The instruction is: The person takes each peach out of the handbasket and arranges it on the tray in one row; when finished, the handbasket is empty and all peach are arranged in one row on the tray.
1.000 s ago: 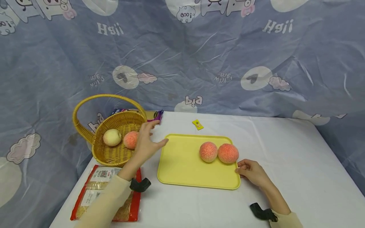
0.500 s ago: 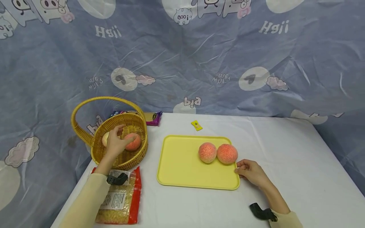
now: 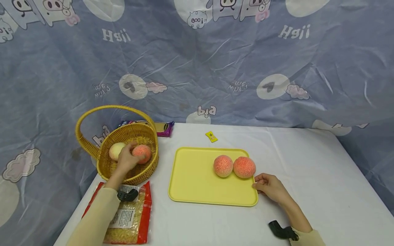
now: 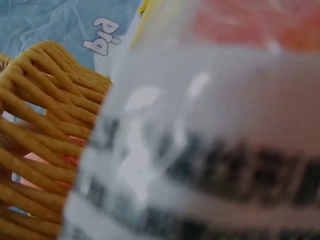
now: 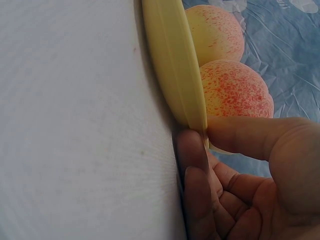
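My left hand (image 3: pixel 127 160) reaches down into the yellow wicker basket (image 3: pixel 152 167), its thumb and fingers around a pink peach (image 3: pixel 144 152). A pale yellow fruit (image 3: pixel 117 151) lies beside it, partly behind the hand. In the left wrist view the basket weave (image 4: pixel 45 135) hides most of that hand. My right hand (image 3: pixel 272 188) pinches the right rim of the yellow tray (image 3: pixel 197 184); in the right wrist view the thumb lies above the tray edge (image 5: pixel 175 60) and fingers below. Two peaches, a left one (image 3: pixel 223 166) and a right one (image 3: pixel 244 167), touch on the tray.
A red-edged clear food bag (image 3: pixel 129 222) lies in front of the basket, under the left forearm. Behind the basket lies a purple snack packet (image 3: pixel 166 129). A small yellow wrapped candy (image 3: pixel 211 136) sits behind the tray on the white table (image 3: pixel 307 177). A patterned cloth hangs behind.
My left hand has moved left from between tray and basket, then down into the basket, and its fingers have closed on the pink peach. The right hand keeps its hold on the tray.
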Demonstrator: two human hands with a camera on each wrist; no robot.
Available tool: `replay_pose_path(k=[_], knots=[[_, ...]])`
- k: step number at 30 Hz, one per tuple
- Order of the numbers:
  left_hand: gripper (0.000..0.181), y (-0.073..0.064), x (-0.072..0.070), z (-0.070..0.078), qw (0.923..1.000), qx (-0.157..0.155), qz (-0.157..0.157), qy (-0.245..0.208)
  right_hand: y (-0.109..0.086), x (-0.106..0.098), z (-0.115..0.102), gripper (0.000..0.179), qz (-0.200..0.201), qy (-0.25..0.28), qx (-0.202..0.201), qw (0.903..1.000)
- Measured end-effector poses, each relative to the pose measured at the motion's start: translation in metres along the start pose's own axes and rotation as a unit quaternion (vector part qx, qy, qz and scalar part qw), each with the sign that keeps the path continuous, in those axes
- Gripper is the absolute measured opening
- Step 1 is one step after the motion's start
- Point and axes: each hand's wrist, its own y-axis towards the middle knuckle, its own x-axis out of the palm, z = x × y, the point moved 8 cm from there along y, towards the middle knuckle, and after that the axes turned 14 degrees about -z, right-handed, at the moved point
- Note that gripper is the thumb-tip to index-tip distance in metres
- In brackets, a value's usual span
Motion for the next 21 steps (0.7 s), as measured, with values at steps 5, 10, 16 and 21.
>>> replay_pose_path(k=[5,10,16,21], knots=[[0.071,0.001,0.002,-0.001,0.9996,-0.017,-0.007,0.02,0.0,-0.001,0.0,0.03,0.003,-0.006,-0.001,1.0],[0.072,-0.003,-0.003,0.004,0.9993,-0.02,0.027,0.016,0.001,-0.002,-0.001,0.03,0.001,-0.007,-0.005,1.0],[0.071,-0.019,-0.009,0.026,0.9967,0.019,0.077,-0.014,0.0,-0.001,-0.001,0.03,-0.003,-0.003,-0.008,1.0],[0.07,-0.037,-0.005,0.064,0.993,0.069,0.09,-0.033,0.0,0.0,0.001,0.03,-0.001,-0.002,-0.003,1.0]])
